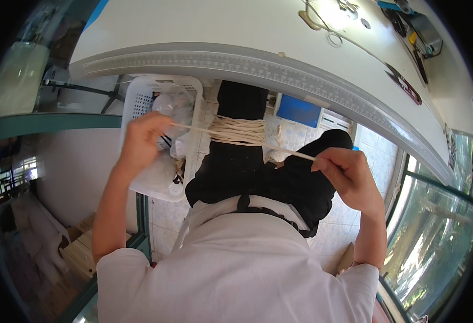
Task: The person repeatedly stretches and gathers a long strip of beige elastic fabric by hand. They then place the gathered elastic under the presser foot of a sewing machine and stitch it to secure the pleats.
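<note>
Cord [237, 131] lies looped between left grip [144, 139] and right grip [348, 176].

A small workshop is suggested: beyond the right grip [344, 169], a white tabletop [204, 24] is scattered with hand tools [407, 89]; below the left grip [145, 137], plastic bags [174, 105] are held in a perforated basket [135, 102].

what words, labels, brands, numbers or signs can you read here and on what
None can be read.
Grey strip along the white table's front edge: fine markings, too small and blurred.
Cream cord and white shirt: no lettering shows.
</note>
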Motion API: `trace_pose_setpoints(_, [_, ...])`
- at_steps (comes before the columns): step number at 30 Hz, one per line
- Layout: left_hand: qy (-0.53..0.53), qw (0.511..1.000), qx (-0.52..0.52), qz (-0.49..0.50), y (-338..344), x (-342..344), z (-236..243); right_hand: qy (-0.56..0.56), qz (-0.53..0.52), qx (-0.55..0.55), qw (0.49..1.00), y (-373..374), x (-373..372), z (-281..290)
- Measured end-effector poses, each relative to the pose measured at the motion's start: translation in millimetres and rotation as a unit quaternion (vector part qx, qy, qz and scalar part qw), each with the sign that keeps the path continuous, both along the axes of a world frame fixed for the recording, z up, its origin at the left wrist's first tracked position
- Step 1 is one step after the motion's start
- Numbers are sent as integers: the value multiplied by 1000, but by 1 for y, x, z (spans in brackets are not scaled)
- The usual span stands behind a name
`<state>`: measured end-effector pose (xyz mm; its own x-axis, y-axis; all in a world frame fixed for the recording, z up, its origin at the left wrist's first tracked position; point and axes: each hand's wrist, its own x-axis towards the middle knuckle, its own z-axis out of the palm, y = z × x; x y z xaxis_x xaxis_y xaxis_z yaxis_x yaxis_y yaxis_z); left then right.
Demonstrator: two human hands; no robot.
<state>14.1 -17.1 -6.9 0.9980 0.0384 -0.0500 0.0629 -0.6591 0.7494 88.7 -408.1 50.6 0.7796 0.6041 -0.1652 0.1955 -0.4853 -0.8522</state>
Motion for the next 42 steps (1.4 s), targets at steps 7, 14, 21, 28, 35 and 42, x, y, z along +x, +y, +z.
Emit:
trace_pose_setpoints(7, [11,956,119,269,152,-34,-65,-78,27,13,996,53,10,-43])
trace_pose_setpoints(14, [-3,940,231,252,61,-2,-2,-304,-28,56,951,66,36,26])
trace_pose_setpoints(21, [-341,925,166,-9,-43,153,87,-507,-222,-191,811,88,157,31])
trace_pose_setpoints(28, [-328,899,240,162,-13,385,76,-477,-257,-201,816,96,140,21])
trace_pose_setpoints(35, [-206,939,259,92,-41,444,81,-424,-278,-161,847,96,145,21])
trace_pose_setpoints(42, [-334,901,263,-84,27,303,55,-410,-255,-130,866,92,142,19])
